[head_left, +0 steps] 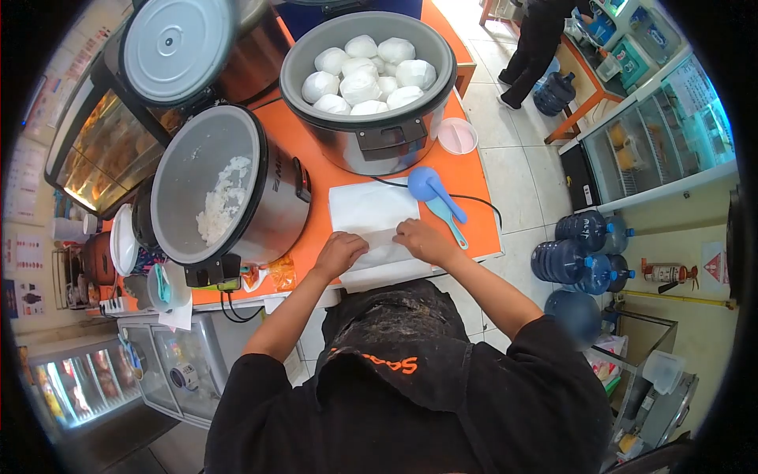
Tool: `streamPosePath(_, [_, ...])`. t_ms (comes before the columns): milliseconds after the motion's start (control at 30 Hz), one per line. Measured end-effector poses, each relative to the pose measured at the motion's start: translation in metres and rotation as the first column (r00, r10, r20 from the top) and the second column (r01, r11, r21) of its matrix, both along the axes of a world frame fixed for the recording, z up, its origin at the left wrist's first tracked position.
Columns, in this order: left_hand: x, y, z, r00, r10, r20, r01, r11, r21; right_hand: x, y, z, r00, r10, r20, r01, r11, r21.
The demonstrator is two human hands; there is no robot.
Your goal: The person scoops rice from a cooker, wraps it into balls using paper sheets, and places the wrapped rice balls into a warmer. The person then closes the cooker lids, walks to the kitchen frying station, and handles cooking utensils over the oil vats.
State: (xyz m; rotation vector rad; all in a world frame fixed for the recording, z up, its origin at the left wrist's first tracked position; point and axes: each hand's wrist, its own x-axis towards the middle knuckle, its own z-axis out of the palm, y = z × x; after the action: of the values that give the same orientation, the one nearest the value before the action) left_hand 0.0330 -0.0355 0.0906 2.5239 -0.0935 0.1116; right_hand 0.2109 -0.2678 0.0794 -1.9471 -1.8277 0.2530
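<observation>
"Paper (365,204): where have you got it, and what are your fingers doing?"

"It lies at the near edge of the desk (478,175), toward the near right corner. My left hand (342,252) is on its left side and my right hand (425,241) on its right, fingers of both curled in narrow, holding the near part of the sheet."

"Which step would you call that?"

"I'd judge a fold or a roll, since a pale strip runs between my hands. Whether anything is tucked inside it, I can't tell."

"What stands around you?"

"A blue ladle (425,183) and a pale blue spoon (451,223) overlap by the paper's right side, toward the desk's right edge. Left of the paper, by the near edge, is a pot (278,207) with rice (224,207) in it. Beyond the paper, a bigger pot (335,144) is heaped with white bundles (361,85)."

"And the next move calls for what?"

"To my mind, an even pull from both sides, so the crease stays straight and my right fingers clear the spoon."
</observation>
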Motion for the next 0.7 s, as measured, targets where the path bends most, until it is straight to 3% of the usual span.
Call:
streamPosePath(133, [-0.01, -0.007, -0.006, 0.999, 0.018, 0.044, -0.018, 1.0, 0.01, -0.02, -0.015, 0.001, 0.999, 0.022, -0.044, -0.02, 0.998, 0.058])
streamPosePath(233, [-0.014, -0.011, -0.014, 0.997, 0.031, 0.068, -0.032, 0.999, 0.019, -0.031, -0.02, 0.007, 0.997, -0.073, -0.013, 0.074, 0.982, 0.172])
streamPosePath(333, [-0.015, -0.017, -0.014, 0.994, 0.084, 0.064, -0.086, 0.996, 0.029, -0.054, -0.027, 0.001, 0.999, 0.045, -0.012, -0.04, 0.967, 0.253])
streamPosePath(433, [-0.009, -0.027, 0.001, 0.991, 0.111, 0.071, -0.115, 0.992, 0.056, -0.077, -0.026, 0.002, 0.99, 0.119, -0.08, -0.109, 0.987, 0.115])
streamPosePath(533, [0.004, -0.038, 0.006, 0.989, 0.104, 0.101, -0.107, 0.994, 0.022, -0.082, -0.02, -0.011, 0.999, -0.038, -0.027, 0.043, 0.979, 0.2])
streamPosePath(700, [0.009, -0.034, -0.015, 0.998, 0.042, 0.05, -0.042, 0.999, -0.003, -0.086, -0.019, -0.017, 0.98, -0.13, -0.148, 0.155, 0.974, 0.165])
